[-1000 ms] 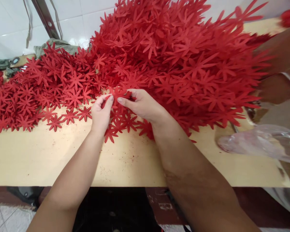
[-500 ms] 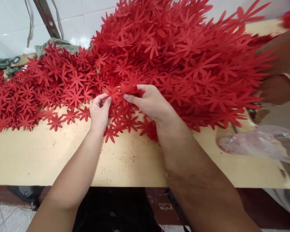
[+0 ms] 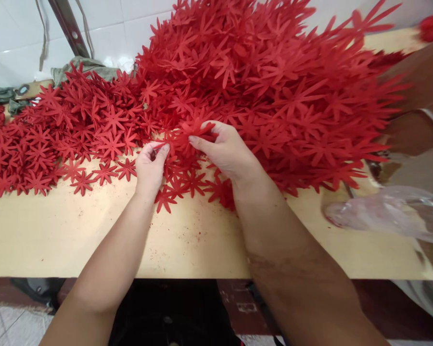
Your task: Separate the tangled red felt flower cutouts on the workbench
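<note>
Red, star-petalled flower cutout (image 3: 187, 134) pinched between both hands; petals crumpled.

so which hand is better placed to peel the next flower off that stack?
Probably the left hand: its fingertips pinch the near edge of the red flower stack, while the right hand is shut on the stack, holding it above the table.

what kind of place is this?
Likely a small craft or garment-trim workshop: a huge pile of red die-cut flower pieces on a worn wooden workbench, white tiled wall behind. Both hands pinch pieces.
</note>
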`<state>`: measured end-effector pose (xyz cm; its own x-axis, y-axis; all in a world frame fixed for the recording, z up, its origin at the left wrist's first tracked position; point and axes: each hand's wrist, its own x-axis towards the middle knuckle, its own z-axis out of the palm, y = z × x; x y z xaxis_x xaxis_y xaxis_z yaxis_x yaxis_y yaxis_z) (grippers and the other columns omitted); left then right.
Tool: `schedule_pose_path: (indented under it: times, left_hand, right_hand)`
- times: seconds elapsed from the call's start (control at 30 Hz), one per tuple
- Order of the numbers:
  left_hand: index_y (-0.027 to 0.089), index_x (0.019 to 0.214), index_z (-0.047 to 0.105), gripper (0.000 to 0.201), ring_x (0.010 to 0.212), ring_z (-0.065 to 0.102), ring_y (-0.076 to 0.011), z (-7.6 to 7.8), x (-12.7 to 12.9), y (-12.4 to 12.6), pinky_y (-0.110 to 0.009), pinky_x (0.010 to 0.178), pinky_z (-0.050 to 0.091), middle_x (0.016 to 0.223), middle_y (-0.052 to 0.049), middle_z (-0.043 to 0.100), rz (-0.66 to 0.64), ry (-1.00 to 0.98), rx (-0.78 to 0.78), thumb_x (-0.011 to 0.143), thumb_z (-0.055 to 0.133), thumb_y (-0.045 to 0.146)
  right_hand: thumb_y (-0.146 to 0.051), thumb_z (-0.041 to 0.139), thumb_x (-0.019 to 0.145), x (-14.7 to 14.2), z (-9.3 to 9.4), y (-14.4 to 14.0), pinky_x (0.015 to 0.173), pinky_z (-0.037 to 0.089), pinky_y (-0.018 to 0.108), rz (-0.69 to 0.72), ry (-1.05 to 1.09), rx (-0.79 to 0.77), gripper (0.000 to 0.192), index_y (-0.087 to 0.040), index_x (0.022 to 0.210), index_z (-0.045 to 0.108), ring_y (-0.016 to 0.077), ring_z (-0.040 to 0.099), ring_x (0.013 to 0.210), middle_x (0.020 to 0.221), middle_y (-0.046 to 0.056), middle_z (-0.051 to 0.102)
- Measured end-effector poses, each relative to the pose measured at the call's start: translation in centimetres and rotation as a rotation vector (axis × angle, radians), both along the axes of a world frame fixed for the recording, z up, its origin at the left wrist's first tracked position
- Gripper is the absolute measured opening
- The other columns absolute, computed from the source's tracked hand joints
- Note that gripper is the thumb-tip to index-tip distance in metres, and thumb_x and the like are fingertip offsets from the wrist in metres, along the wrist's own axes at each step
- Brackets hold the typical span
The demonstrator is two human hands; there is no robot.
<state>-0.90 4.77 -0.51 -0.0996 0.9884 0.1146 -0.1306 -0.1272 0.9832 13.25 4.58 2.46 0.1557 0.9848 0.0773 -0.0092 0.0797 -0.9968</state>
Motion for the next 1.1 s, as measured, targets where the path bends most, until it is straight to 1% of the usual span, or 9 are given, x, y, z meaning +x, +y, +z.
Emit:
schedule_pose_path:
  times: [0.17, 0.4, 0.57, 0.63, 0.7, 0.8, 0.9, 0.97, 1.1]
  left_hand:
    - [0.020, 0.075, 0.060, 0.010, 0.064, 0.055, -0.0075, -0.1, 0.0, -0.1, -0.022, 0.067, 0.048, 0.070, 0.003, 0.062, 0.034, 0.050, 0.033, 0.073, 0.068, 0.025]
    - [0.020, 0.084, 0.063, 0.012, 0.080, 0.062, -0.0118, -0.5, -0.1, 0.0, -0.029, 0.083, 0.050, 0.086, -0.002, 0.068, 0.005, 0.110, 0.107, 0.075, 0.068, 0.025]
    - [0.022, 0.107, 0.063, 0.031, 0.108, 0.059, -0.0172, -0.5, -0.6, -0.3, -0.035, 0.101, 0.044, 0.114, -0.007, 0.065, 0.049, 0.267, 0.257, 0.080, 0.064, 0.037]
    - [0.023, 0.109, 0.064, 0.034, 0.120, 0.053, -0.0196, -0.1, -0.6, -0.6, -0.038, 0.109, 0.037, 0.124, -0.007, 0.061, 0.063, 0.356, 0.347, 0.080, 0.063, 0.041]
    - [0.023, 0.108, 0.065, 0.034, 0.124, 0.051, -0.0208, 0.2, -0.5, -0.9, -0.039, 0.112, 0.033, 0.128, -0.007, 0.059, 0.035, 0.399, 0.401, 0.080, 0.062, 0.043]
    - [0.022, 0.099, 0.067, 0.029, 0.110, 0.059, -0.0193, 0.4, -0.1, -1.1, -0.038, 0.104, 0.041, 0.113, -0.007, 0.066, -0.024, 0.353, 0.377, 0.079, 0.063, 0.042]
    - [0.019, 0.085, 0.066, 0.022, 0.089, 0.063, -0.0156, 0.4, 0.1, -1.1, -0.033, 0.089, 0.049, 0.090, -0.004, 0.068, -0.009, 0.258, 0.257, 0.080, 0.062, 0.040]
    - [0.020, 0.080, 0.063, 0.020, 0.082, 0.061, -0.0136, 0.4, 0.1, -1.0, -0.030, 0.083, 0.049, 0.083, -0.002, 0.066, 0.010, 0.201, 0.177, 0.081, 0.061, 0.040]
    - [0.020, 0.076, 0.057, 0.023, 0.080, 0.060, -0.0115, 0.1, -0.2, -0.5, -0.026, 0.080, 0.048, 0.076, 0.001, 0.062, 0.060, 0.127, 0.098, 0.084, 0.057, 0.041]
  right_hand:
    - [-0.003, 0.066, 0.066, 0.1, 0.6, -0.4, 0.073, 0.050, 0.027, 0.025, -0.007, 0.009, 0.021, -0.019, 0.065, 0.053, 0.0093, 0.057, 0.069, 0.070, -0.004, 0.060]
    - [-0.026, 0.074, 0.069, 0.6, 0.8, -0.3, 0.065, 0.051, 0.029, 0.001, -0.026, 0.051, 0.014, -0.020, 0.069, 0.062, 0.0124, 0.060, 0.068, 0.069, -0.001, 0.063]
    - [-0.037, 0.074, 0.070, 0.8, 0.8, -0.2, 0.054, 0.048, 0.025, 0.022, -0.052, 0.018, 0.024, -0.020, 0.062, 0.058, 0.0099, 0.054, 0.056, 0.059, -0.001, 0.059]
    - [-0.038, 0.075, 0.069, 0.7, 0.8, -0.4, 0.053, 0.047, 0.024, 0.066, -0.055, -0.001, 0.025, -0.020, 0.063, 0.059, 0.0090, 0.052, 0.055, 0.059, -0.002, 0.059]
    - [-0.037, 0.075, 0.068, 0.5, 0.9, -0.5, 0.056, 0.048, 0.024, 0.140, -0.052, -0.016, 0.023, -0.020, 0.065, 0.060, 0.0091, 0.053, 0.057, 0.060, -0.003, 0.060]
    - [-0.032, 0.075, 0.066, 0.2, 1.1, -0.8, 0.064, 0.051, 0.024, 0.305, -0.040, -0.030, 0.018, -0.020, 0.067, 0.062, 0.0107, 0.057, 0.065, 0.064, -0.003, 0.062]
    - [-0.020, 0.074, 0.063, 0.0, 1.2, -1.0, 0.070, 0.052, 0.025, 0.416, -0.021, -0.068, 0.011, -0.020, 0.068, 0.064, 0.0110, 0.058, 0.069, 0.067, -0.003, 0.064]
    - [-0.014, 0.071, 0.064, 0.0, 1.2, -0.9, 0.071, 0.051, 0.026, 0.382, -0.010, -0.079, 0.011, -0.019, 0.070, 0.065, 0.0107, 0.057, 0.069, 0.067, -0.003, 0.063]
    - [-0.014, 0.070, 0.068, 0.3, 0.6, -0.4, 0.060, 0.046, 0.025, 0.176, -0.030, -0.069, 0.010, -0.017, 0.066, 0.061, 0.0092, 0.051, 0.059, 0.060, -0.003, 0.056]
